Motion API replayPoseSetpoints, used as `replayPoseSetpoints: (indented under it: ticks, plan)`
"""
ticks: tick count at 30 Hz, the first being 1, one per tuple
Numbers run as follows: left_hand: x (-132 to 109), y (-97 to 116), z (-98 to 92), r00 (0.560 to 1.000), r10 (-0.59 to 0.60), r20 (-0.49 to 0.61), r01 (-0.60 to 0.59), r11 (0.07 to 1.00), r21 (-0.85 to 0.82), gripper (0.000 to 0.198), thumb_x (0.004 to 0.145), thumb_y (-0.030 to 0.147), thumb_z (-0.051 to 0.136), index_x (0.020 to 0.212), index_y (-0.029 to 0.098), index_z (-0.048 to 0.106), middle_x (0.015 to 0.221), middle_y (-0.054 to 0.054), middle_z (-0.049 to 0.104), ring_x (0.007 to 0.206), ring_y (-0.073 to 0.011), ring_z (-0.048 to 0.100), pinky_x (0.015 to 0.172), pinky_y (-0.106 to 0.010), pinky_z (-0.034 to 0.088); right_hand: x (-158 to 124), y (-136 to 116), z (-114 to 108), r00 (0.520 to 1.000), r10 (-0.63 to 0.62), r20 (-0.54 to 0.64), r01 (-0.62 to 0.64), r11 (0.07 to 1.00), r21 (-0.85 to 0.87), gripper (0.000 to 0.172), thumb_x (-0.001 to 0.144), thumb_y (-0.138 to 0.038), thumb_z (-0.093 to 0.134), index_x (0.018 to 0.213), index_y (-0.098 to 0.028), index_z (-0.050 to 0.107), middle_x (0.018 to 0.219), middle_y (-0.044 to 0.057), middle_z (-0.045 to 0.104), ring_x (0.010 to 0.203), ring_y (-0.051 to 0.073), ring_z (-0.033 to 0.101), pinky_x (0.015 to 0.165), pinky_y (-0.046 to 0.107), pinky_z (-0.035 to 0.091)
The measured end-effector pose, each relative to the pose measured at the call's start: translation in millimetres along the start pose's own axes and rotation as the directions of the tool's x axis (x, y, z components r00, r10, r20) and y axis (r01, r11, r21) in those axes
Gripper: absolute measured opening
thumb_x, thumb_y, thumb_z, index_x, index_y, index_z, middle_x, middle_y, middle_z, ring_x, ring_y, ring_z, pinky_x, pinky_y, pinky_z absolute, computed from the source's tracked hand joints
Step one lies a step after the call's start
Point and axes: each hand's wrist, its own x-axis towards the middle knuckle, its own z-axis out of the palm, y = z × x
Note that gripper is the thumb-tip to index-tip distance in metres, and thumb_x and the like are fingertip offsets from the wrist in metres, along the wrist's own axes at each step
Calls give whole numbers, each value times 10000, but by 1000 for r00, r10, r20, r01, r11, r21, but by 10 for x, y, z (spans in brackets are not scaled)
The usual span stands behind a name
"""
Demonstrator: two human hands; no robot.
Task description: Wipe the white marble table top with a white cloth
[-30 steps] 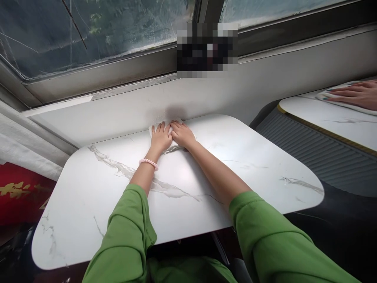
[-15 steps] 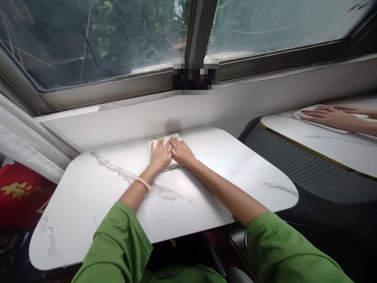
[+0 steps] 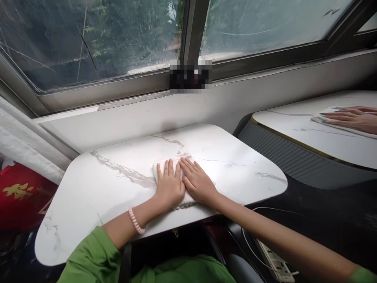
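A white cloth (image 3: 189, 199) lies folded on the white marble-patterned table (image 3: 85, 196), partly hidden beneath both palms. My left hand (image 3: 169, 186) rests flat on its left part, fingers stretched out and pointing toward the window, with a pink coiled band round the wrist. Beside it, touching near the thumbs, my right hand (image 3: 200, 181) presses flat on the cloth's right part with fingers extended. Neither hand grips the cloth. It sits between the table's middle and its near edge.
A window (image 3: 123, 39) with a metal frame is behind the table. At right, another person's hands (image 3: 353, 118) lie on a cloth on a second table (image 3: 294, 125). A red bag (image 3: 23, 196) stands at left. Below right is a power strip (image 3: 277, 261) with a white cable.
Both my hands and the cloth have slid from near the wall toward me and slightly right. The other person's hands and cloth have shifted right. My view has turned a little.
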Motion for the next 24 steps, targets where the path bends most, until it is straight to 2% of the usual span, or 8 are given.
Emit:
replayPoseSetpoints:
  ticks: [5, 9, 13, 17, 20, 24]
  plan:
    - [-317, 169, -69, 998, 65, 26, -66, 998, 11, 572, 970, 338, 286, 1474, 70, 301, 1541, -202, 248, 1440, -338, 173, 1143, -614, 132, -388, -125, -59, 999, -35, -27, 34, 999, -13, 568, 924, -222, 278, 1472, -82, 332, 1506, 148, 370, 1426, 245, 254, 1144, 502, 279]
    - [-429, 203, -98, 994, 101, 45, -102, 995, 7, 586, 968, 346, 293, 1474, 51, 295, 1536, -217, 241, 1439, -348, 168, 1140, -618, 146, -511, -147, -95, 998, -59, -18, 59, 998, -4, 582, 930, -217, 283, 1496, -84, 273, 1514, 158, 351, 1435, 255, 223, 1141, 522, 278]
    - [-438, 192, -99, 995, 94, 46, -93, 996, -11, 581, 979, 355, 274, 1475, 54, 295, 1542, -208, 228, 1440, -337, 170, 1148, -603, 141, -472, -38, -138, 992, -124, 40, 122, 992, 44, 583, 948, -246, 288, 1512, -114, 232, 1523, 155, 333, 1434, 250, 221, 1140, 528, 276]
    - [-425, 171, -109, 995, 75, 61, -73, 997, -40, 598, 989, 354, 244, 1494, 35, 216, 1559, -184, 182, 1452, -308, 131, 1161, -590, 110, -402, 59, -156, 979, -196, 56, 191, 978, 78, 577, 969, -306, 284, 1511, -115, 230, 1532, 165, 306, 1438, 248, 196, 1145, 536, 253]
    - [-398, 127, -132, 993, 61, 104, -55, 996, -63, 593, 992, 350, 232, 1497, 40, 200, 1566, -164, 163, 1459, -280, 100, 1173, -567, 80, -357, 54, -144, 978, -205, 48, 200, 976, 80, 573, 972, -306, 270, 1508, -108, 233, 1539, 166, 290, 1445, 242, 166, 1154, 535, 230]
    - [-331, 19, -148, 988, 49, 146, -33, 993, -112, 574, 994, 338, 232, 1500, 68, 204, 1577, -135, 142, 1464, -242, 78, 1184, -537, 69, -267, -4, -133, 980, -189, 58, 185, 980, 71, 565, 963, -304, 270, 1471, -61, 313, 1533, 177, 299, 1444, 252, 184, 1162, 527, 215]
